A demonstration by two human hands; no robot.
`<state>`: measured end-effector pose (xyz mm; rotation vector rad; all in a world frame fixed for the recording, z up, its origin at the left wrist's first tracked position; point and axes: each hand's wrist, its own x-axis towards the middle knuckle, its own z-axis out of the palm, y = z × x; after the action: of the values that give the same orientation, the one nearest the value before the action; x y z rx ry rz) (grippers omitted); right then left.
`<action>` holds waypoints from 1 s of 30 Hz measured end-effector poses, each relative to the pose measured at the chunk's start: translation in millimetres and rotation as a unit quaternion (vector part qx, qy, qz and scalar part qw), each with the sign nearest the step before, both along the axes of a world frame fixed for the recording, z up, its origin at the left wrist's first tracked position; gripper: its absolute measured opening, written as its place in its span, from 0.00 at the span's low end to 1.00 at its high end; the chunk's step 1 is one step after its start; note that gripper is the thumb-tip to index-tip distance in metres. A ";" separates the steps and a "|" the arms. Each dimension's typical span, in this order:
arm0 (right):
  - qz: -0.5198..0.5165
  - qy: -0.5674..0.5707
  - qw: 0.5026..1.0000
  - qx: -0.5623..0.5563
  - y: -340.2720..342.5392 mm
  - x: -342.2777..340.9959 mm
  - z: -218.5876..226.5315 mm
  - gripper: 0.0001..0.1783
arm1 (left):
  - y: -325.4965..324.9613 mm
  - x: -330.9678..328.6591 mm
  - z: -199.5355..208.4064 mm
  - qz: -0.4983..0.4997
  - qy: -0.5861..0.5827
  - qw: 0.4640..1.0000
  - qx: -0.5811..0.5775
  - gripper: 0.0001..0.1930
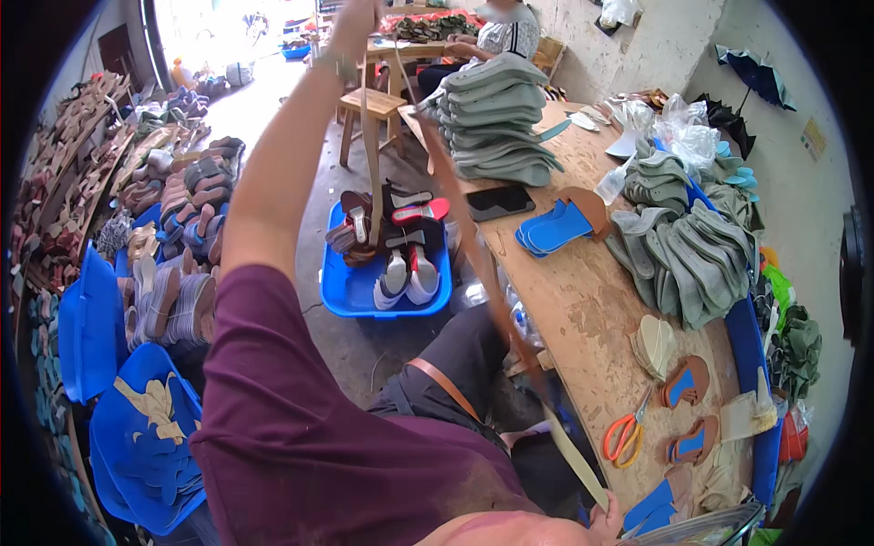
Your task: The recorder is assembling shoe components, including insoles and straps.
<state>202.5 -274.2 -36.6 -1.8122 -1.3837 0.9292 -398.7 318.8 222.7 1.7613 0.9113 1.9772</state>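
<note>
My left hand (358,25) is raised high at the top of the view, closed round a long brown leather-like strip (472,238). One length of the strip slants down to the right across my lap, partly smeared by motion. A narrower tail hangs from the same hand over the blue bin. At the lower edge my right hand (604,519), partly cut off, pinches the pale end of a band that seems to continue the strip. Beside it on the bench lie blue sole-shaped pieces (650,511) and orange-handled scissors (623,440).
A wooden bench (569,300) on my right bears a tall stack of grey soles (492,118), more grey soles and a black phone (501,202). A blue bin (387,305) of shoe parts stands on the floor. Shoes crowd the left. Another person (505,36) sits beyond.
</note>
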 end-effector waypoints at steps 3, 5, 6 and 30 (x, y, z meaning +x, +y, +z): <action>0.002 -0.013 0.999 0.035 7.3 -15.6 16.9 0.26 | -25.6 45.0 99.4 -0.204 -0.188 0.961 -0.011 0.23; -0.010 -0.080 0.996 0.033 27.3 -37.6 31.0 0.21 | -38.8 44.5 71.0 -0.198 -0.086 0.976 0.011 0.21; -0.030 -0.113 0.992 0.035 28.2 -48.9 35.4 0.18 | -46.1 59.2 49.2 -0.210 0.020 0.977 0.036 0.20; -0.047 0.012 0.984 0.170 186.7 -117.8 57.2 0.27 | -230.6 253.0 -189.2 -0.693 0.187 0.613 -0.331 0.12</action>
<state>84.7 -87.5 20.7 -1.5859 -1.3357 0.6195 -145.7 88.2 33.5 1.4879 0.0637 0.1901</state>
